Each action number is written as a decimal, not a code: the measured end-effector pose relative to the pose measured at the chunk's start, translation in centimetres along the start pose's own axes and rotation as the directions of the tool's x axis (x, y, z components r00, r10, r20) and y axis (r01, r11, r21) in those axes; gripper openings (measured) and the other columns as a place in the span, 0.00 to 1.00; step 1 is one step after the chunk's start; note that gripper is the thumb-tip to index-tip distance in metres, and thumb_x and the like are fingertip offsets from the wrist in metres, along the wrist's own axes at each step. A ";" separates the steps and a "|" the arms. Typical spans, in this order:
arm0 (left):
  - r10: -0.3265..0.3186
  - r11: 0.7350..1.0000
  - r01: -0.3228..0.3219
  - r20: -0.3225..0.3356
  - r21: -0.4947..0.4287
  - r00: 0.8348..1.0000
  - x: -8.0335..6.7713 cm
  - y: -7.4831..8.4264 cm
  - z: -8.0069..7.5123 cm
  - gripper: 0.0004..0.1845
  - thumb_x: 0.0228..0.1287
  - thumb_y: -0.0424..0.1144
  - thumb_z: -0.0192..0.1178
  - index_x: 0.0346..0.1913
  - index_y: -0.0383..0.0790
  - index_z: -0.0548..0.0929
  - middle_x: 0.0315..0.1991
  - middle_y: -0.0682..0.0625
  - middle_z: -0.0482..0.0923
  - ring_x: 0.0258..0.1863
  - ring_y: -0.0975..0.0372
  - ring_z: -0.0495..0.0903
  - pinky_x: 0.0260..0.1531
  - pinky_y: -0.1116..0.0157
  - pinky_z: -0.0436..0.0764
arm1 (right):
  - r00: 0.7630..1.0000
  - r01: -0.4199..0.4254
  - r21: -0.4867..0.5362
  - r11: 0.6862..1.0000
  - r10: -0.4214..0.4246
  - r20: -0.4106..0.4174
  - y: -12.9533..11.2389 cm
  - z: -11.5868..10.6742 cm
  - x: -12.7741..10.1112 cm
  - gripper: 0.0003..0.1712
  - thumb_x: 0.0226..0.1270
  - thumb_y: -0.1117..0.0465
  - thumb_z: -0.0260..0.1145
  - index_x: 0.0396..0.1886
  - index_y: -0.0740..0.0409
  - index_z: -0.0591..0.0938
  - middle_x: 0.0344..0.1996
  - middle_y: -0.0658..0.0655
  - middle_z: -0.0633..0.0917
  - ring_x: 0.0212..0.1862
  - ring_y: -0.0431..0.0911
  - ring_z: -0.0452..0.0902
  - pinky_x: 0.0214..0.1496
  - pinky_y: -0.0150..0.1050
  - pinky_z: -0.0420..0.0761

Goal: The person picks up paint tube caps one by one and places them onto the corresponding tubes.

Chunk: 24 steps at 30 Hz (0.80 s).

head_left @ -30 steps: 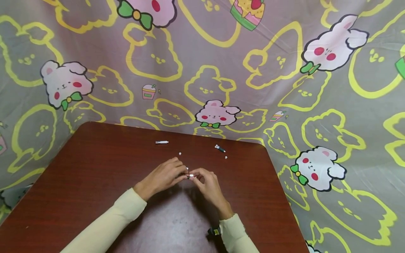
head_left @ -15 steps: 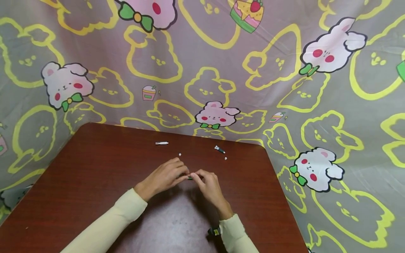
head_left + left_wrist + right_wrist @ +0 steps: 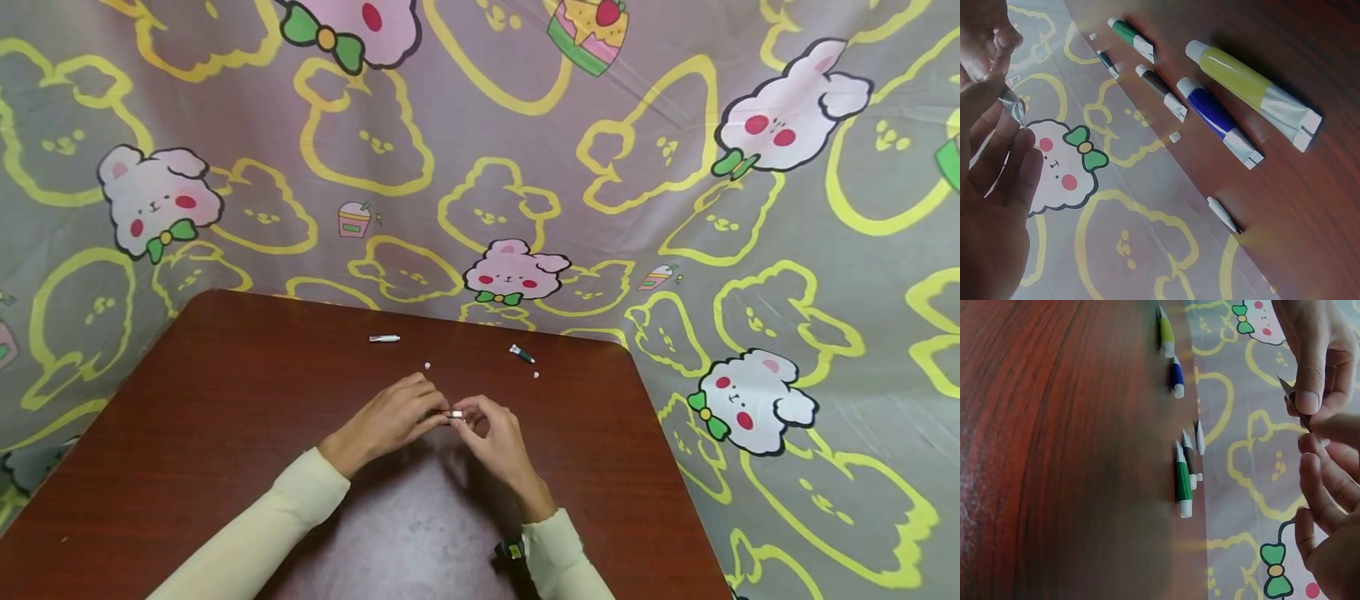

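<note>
In the head view my left hand (image 3: 390, 418) and right hand (image 3: 491, 435) meet above the middle of the table. Between their fingertips is a small paint tube (image 3: 1015, 106), its silver crimped end showing in the left wrist view. The left hand pinches the tube's body. At the other end, the right hand's thumb and fingers are at a small white piece (image 3: 457, 414), seemingly the cap. Fingers hide most of the tube, so its colour is unclear. Beyond the hands lie a white paint tube (image 3: 385, 338) and a dark teal one (image 3: 522, 353).
Two small white caps (image 3: 427, 365) (image 3: 536, 375) lie near those tubes. The wrist views show further tubes on the table: yellow (image 3: 1235, 75), blue (image 3: 1213, 112), brown (image 3: 1159, 87) and green (image 3: 1125, 32). A patterned cloth (image 3: 525, 192) hangs behind the table (image 3: 225, 375).
Half a second ago the right fingers covered the white end and a green strip showed below them; now the white piece is visible again. The left hand stays in place.
</note>
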<state>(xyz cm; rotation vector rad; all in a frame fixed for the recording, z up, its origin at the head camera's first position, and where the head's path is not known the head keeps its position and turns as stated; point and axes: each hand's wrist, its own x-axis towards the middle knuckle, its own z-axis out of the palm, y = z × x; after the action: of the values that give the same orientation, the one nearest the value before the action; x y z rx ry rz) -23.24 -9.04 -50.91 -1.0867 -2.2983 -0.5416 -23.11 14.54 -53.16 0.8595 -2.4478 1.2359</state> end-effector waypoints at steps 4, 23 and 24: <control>-0.008 1.000 0.008 0.006 -0.013 1.000 0.0 0.1 -0.1 0.06 0.71 0.43 0.75 0.42 0.47 0.89 0.39 0.57 0.86 0.42 0.63 0.78 0.46 0.63 0.82 | 1.000 0.004 -0.027 1.000 -0.004 -0.014 -0.1 -0.1 -0.1 0.07 0.72 0.64 0.77 0.47 0.54 0.90 0.36 0.50 0.92 0.35 0.39 0.84 0.37 0.49 0.84; 0.000 1.000 0.000 -0.003 -0.024 1.000 0.4 0.5 0.2 0.06 0.71 0.42 0.74 0.44 0.46 0.89 0.40 0.57 0.87 0.44 0.62 0.81 0.56 0.59 0.83 | 0.997 -0.060 -0.065 0.996 0.057 -0.044 0.2 0.2 0.0 0.11 0.81 0.55 0.69 0.35 0.49 0.88 0.28 0.47 0.89 0.30 0.38 0.80 0.33 0.41 0.83; 0.004 1.000 -0.004 -0.010 -0.023 1.000 0.4 0.5 0.2 0.06 0.70 0.42 0.75 0.43 0.46 0.89 0.39 0.56 0.87 0.44 0.62 0.81 0.55 0.59 0.83 | 0.997 -0.066 -0.056 0.996 0.064 -0.039 0.2 0.2 0.0 0.10 0.81 0.54 0.69 0.37 0.49 0.89 0.29 0.47 0.89 0.31 0.39 0.81 0.34 0.39 0.83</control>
<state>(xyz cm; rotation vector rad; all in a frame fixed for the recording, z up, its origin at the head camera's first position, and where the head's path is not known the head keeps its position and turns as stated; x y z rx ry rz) -23.12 -8.45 -50.78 -1.0965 -2.2862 -0.5725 -23.24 14.46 -53.40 0.7399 -2.4868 1.1866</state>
